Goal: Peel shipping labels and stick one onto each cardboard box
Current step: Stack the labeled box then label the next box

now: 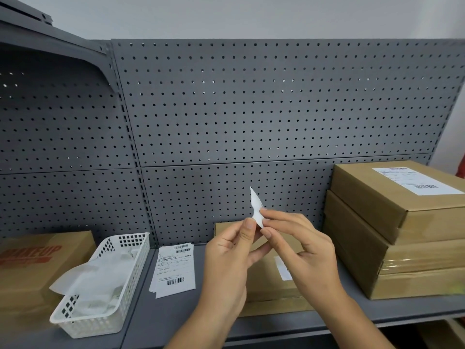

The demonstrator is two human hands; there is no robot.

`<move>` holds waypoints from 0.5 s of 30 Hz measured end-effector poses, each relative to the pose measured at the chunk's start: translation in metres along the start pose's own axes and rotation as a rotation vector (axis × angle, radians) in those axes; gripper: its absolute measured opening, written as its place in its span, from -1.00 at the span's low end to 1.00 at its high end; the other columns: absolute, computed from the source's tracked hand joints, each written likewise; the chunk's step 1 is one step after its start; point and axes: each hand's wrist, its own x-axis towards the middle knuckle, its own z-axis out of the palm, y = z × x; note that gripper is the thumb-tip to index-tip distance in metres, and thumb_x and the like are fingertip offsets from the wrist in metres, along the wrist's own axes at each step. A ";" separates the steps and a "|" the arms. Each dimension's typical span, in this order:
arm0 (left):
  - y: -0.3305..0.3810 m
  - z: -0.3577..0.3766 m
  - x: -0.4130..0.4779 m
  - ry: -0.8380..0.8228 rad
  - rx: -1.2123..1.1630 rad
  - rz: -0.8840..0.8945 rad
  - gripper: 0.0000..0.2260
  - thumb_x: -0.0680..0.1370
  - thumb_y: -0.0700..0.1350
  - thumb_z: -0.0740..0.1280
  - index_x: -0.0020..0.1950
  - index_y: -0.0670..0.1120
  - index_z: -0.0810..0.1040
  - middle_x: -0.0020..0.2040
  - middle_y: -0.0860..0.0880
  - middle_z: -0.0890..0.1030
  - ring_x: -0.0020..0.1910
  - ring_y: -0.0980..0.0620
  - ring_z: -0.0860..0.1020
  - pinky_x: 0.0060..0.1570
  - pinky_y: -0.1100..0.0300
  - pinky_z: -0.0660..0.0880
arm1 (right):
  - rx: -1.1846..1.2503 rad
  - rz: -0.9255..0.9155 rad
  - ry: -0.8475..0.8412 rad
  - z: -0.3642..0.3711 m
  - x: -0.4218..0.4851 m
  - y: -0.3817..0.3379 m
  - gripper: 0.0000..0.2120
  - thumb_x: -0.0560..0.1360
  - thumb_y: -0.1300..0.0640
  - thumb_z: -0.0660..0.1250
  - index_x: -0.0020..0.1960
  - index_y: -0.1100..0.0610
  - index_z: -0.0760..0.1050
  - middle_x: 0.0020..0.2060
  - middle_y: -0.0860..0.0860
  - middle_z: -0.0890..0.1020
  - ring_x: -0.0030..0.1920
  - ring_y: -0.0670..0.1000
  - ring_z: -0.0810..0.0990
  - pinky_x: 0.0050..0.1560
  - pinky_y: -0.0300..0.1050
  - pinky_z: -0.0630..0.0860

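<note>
Behind both hands stands a grey perforated metal back panel [251,109], and under them runs a grey metal shelf [176,321]. To the right of the right hand, near it but apart, rises a stack of brown cardboard boxes [392,250]; its top box already carries a white printed shipping label [415,181]. Directly beneath the hands lies a flat brown cardboard box [266,285], with a white patch showing under the right wrist that may be a label; most of it is hidden. Far to the left of the left hand sits a brown box with red print [37,263]. Between that box and the hands are a white plastic lattice basket [130,293] holding loose white backing sheets, and then, nearer the left hand, a small pile of white barcode labels [176,268] lying flat.

The left hand [226,258] and right hand [304,248] meet above the flat box, thumb and forefinger of each pinching a small white paper strip [256,207]. Its long axis runs up and slightly left from the pinch, its pointed tip toward the panel. Whether it is label or backing cannot be told.

If it is a label, its target is straight below, with open air for lowering it. If it is backing, the basket lies leftward, nearer the left hand, past the label pile.
</note>
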 end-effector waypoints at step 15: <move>0.000 0.003 -0.003 -0.014 -0.011 -0.029 -0.72 0.65 -0.08 0.31 0.03 -0.24 0.72 0.08 -0.24 0.73 0.20 -0.18 0.69 0.08 -0.01 0.67 | -0.020 -0.043 -0.017 -0.005 -0.002 0.002 -0.87 0.52 0.26 0.49 0.06 0.18 0.73 0.17 -0.03 0.73 0.18 0.06 0.69 0.19 0.02 0.59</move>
